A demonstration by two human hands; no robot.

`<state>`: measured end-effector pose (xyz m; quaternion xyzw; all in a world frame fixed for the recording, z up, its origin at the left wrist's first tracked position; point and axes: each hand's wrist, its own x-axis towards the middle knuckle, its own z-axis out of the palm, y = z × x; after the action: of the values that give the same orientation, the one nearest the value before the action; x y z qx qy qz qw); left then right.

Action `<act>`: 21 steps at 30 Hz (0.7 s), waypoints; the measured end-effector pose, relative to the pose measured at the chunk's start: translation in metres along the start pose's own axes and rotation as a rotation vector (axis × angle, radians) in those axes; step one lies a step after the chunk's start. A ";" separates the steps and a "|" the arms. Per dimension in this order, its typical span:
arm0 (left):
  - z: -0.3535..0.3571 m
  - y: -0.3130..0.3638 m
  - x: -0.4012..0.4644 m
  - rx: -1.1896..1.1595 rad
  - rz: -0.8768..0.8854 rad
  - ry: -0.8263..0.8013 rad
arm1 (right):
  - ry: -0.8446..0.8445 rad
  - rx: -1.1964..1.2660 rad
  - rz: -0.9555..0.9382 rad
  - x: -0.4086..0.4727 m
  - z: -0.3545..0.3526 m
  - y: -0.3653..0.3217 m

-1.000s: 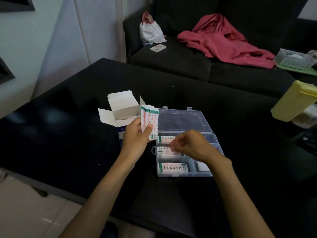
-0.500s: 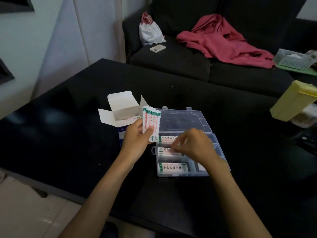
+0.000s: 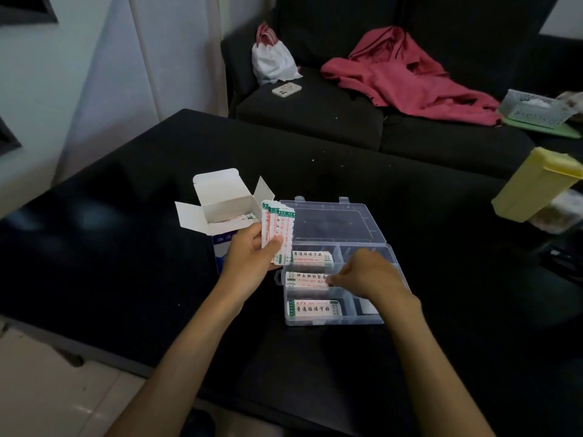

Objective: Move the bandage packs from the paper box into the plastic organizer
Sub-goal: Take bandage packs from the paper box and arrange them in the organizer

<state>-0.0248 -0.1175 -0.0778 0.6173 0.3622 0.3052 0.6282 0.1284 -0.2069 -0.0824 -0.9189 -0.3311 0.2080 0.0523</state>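
Note:
A white paper box [image 3: 220, 200] stands open on the black table, with a few bandage packs visible inside. My left hand [image 3: 249, 253] grips a fanned stack of bandage packs [image 3: 279, 230] upright, just right of the box. The clear plastic organizer [image 3: 334, 318] lies open, its lid [image 3: 331, 220] flat behind it. Its three left compartments each hold packs: far [image 3: 312, 257], middle [image 3: 306, 279] and near [image 3: 312, 309]. My right hand [image 3: 369, 272] reaches into the middle compartment, its fingertips on the right end of the pack there.
A yellow plastic container [image 3: 536, 184] lies tilted at the table's right edge. Behind the table is a dark sofa with a red garment [image 3: 410, 77], a white bag [image 3: 273, 61], a phone [image 3: 286, 89] and a white basket [image 3: 533, 108].
My right hand has slid slightly lower and to the right over the middle compartment. My left hand still grips the fanned stack, shifted a little right.

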 end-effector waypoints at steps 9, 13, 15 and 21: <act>0.013 -0.001 -0.006 -0.150 -0.140 -0.110 | -0.028 0.852 -0.251 -0.032 -0.023 -0.019; 0.018 -0.002 -0.006 -0.157 -0.143 -0.152 | 0.059 1.024 -0.230 -0.028 -0.006 -0.021; 0.018 -0.002 -0.005 -0.166 -0.129 -0.130 | 0.105 1.086 -0.214 -0.026 -0.001 -0.022; 0.020 -0.005 -0.005 -0.101 0.013 0.018 | 0.053 1.157 -0.220 -0.029 0.004 -0.028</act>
<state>-0.0114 -0.1329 -0.0832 0.5844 0.3477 0.3327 0.6533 0.0906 -0.2037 -0.0691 -0.7060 -0.2556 0.3252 0.5748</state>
